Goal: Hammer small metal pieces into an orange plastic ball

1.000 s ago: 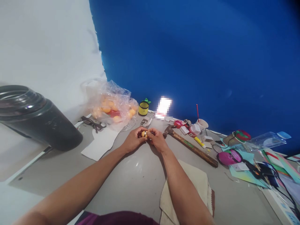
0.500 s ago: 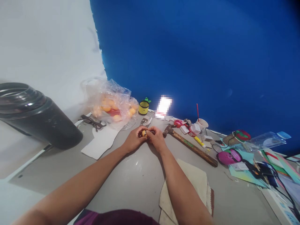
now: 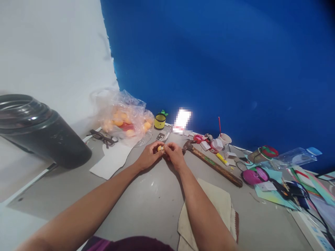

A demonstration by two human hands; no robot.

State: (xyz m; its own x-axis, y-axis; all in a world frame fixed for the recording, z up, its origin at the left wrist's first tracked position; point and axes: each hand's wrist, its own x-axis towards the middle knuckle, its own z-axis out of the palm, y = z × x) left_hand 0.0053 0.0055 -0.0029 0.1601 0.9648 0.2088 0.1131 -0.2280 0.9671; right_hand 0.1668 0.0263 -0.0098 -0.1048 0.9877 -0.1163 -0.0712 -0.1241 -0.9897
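A small orange-yellow ball (image 3: 160, 148) with dark and shiny marks sits between my hands above the grey table. My left hand (image 3: 150, 156) is closed around its left side. My right hand (image 3: 175, 155) is pinched at its right edge; whatever lies between those fingertips is too small to make out. Just beyond my fingers lies a little tray of shiny bits (image 3: 160, 137). A hammer (image 3: 209, 161) with a wooden handle rests to the right, its head close to my right hand.
A large dark bottle (image 3: 52, 136) stands at the left. Behind are a plastic bag of orange balls (image 3: 129, 120), glasses (image 3: 102, 137), a yellow pot (image 3: 159, 121) and a blurred bright screen (image 3: 182, 120). A cloth (image 3: 214, 198) lies under my right forearm; papers and cables are far right.
The ball has turned slightly between my fingers, showing more of its shiny marks. My hands stay in nearly the same place, and the view has shifted a little.
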